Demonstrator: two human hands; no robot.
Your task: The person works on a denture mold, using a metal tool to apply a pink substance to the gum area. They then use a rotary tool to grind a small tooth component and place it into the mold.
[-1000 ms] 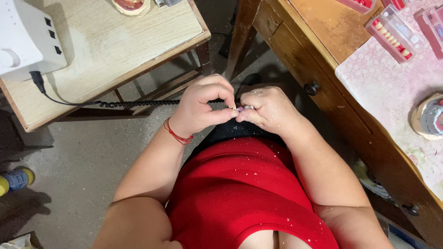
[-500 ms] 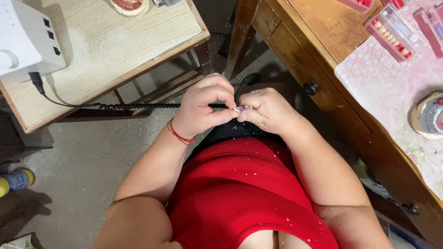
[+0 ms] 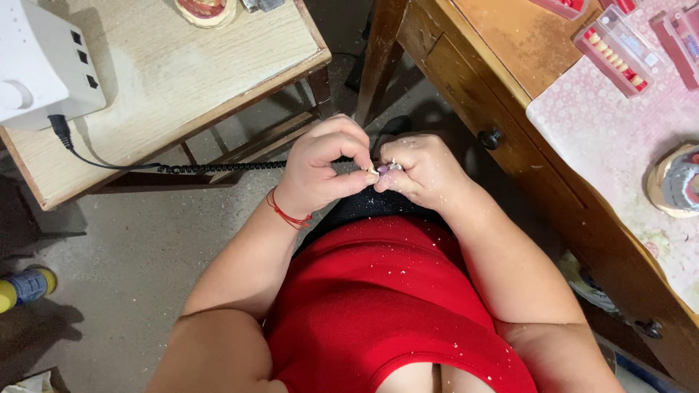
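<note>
At far left, a white machine [image 3: 40, 62] is seen on a pale wooden table [image 3: 182, 80], its black cord [image 3: 211, 167] running rightward toward the hands. A yellow-and-blue bottle [image 3: 25, 286] lies on the concrete floor [image 3: 109, 276] below. At the table's far edge a pink dental model [image 3: 206, 9] is partly cut off by the frame.

At centre, above a lap clad in red, the left hand [image 3: 320, 175], with a red thread bracelet [image 3: 285, 212] at the wrist, is brought against the right hand [image 3: 421, 171]. A small pale piece [image 3: 384, 169], too small to identify, is pinched between the closed fingers [image 3: 364, 173] of both hands, which meet tip to tip. The piece sits at the exact junction of the two, neither hand being the nearer; its long axis cannot be made out. White dust is scattered over the knuckles and the red garment.

At right, a darker wooden table [image 3: 510, 51] with a drawer knob [image 3: 491, 137] is covered in part by a pink patterned cloth [image 3: 611, 138], on which red trays of artificial teeth [image 3: 619, 49] and a plaster cast [image 3: 681, 182] are laid.
</note>
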